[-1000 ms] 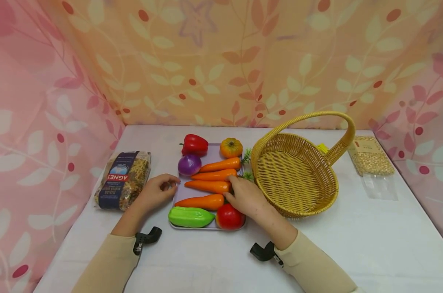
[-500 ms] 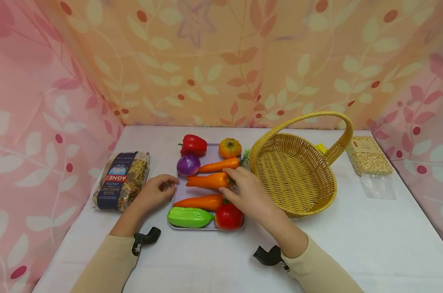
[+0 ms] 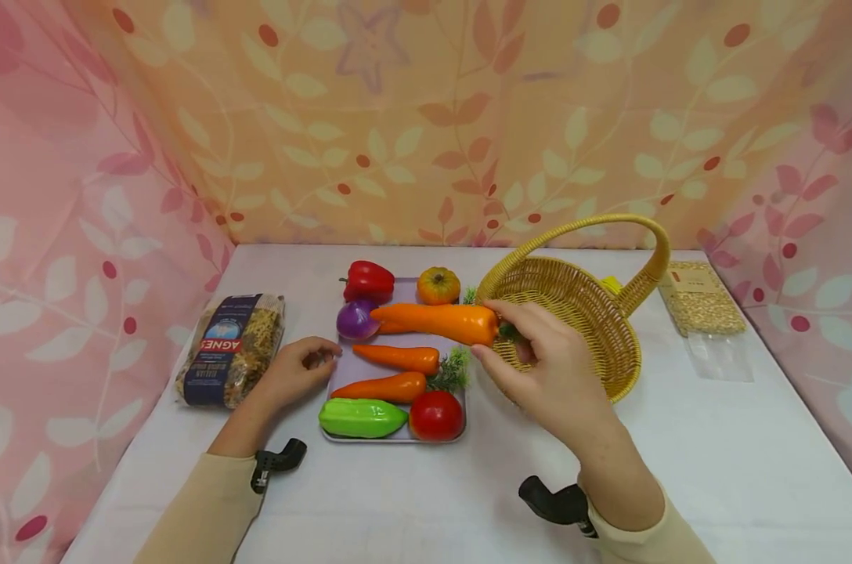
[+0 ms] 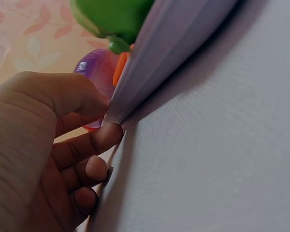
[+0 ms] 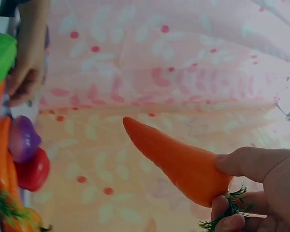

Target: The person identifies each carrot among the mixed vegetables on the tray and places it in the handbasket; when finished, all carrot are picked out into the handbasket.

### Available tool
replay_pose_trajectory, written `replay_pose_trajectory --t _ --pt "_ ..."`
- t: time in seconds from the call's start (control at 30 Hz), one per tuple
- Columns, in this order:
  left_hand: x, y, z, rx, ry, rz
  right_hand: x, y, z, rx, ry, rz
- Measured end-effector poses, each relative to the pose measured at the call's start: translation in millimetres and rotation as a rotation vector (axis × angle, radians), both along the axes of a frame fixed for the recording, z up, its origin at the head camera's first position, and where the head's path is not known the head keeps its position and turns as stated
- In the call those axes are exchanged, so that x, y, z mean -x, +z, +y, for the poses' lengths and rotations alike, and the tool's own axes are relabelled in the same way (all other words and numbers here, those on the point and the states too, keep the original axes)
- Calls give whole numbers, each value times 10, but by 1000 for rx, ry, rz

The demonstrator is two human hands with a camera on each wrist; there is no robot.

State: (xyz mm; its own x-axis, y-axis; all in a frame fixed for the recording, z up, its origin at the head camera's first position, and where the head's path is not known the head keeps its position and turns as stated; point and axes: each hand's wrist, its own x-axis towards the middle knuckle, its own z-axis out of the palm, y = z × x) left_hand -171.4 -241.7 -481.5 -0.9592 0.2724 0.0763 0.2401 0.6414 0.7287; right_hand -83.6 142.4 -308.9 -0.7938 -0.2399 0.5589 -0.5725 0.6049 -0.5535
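Note:
In the head view my right hand point(image 3: 556, 376) pinches an orange carrot point(image 3: 443, 321) by its leafy end, raised above the tray. The right wrist view shows the carrot point(image 5: 179, 162) between thumb and fingers, its tip pointing away. My left hand point(image 3: 301, 372) is at the left edge of the lilac tray point(image 3: 406, 290); the left wrist view has its thumb and index finger pinching the tray rim point(image 4: 135, 72). On the tray lie more carrots point(image 3: 398, 358), one partly hidden behind the lifted carrot, plus a green vegetable point(image 3: 364, 417) and a tomato point(image 3: 436, 415).
A purple onion point(image 3: 356, 319), red bell pepper point(image 3: 368, 282) and small pumpkin point(image 3: 438, 286) occupy the tray's far end. Right of it stands a handled wicker basket point(image 3: 619, 345). A pasta bag point(image 3: 232, 350) lies left; a grain packet point(image 3: 701, 298) lies far right.
My right hand has picked a carrot up from the tray and moved it upward and right, toward the basket. The left hand has stayed at the tray edge.

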Motion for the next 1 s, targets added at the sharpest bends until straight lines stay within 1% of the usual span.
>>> replay_pose_trajectory --t 0.2,0.37,0.47,0.57,0.67,0.7,0.77,0.83,0.93,1.0 --pt "-10 -8 -19 3 9 -6 -122 186 254 51 -47 50" --pt "-18 1 -18 11 19 -21 -207 274 518 122 -89 61" --pt "-22 6 -13 12 17 -25 -254 312 701 156 -172 -3" --pt "-24 8 -11 10 12 -21 -287 334 904 183 -266 -104" --pt "-22 5 -14 10 2 -12 -298 332 1104 217 -326 -185" --pt "-20 3 -14 10 1 -10 -297 331 1166 215 -349 -207" --pt "-14 1 -15 7 0 -9 -283 325 1282 185 -404 -244" --pt "-8 -1 -14 7 0 -11 -243 321 1378 119 -488 -303" --pt "-2 4 -8 5 5 -13 -123 293 1486 8 -586 -413" --pt "-4 10 -7 6 5 -10 -18 250 1527 -47 -615 -474"
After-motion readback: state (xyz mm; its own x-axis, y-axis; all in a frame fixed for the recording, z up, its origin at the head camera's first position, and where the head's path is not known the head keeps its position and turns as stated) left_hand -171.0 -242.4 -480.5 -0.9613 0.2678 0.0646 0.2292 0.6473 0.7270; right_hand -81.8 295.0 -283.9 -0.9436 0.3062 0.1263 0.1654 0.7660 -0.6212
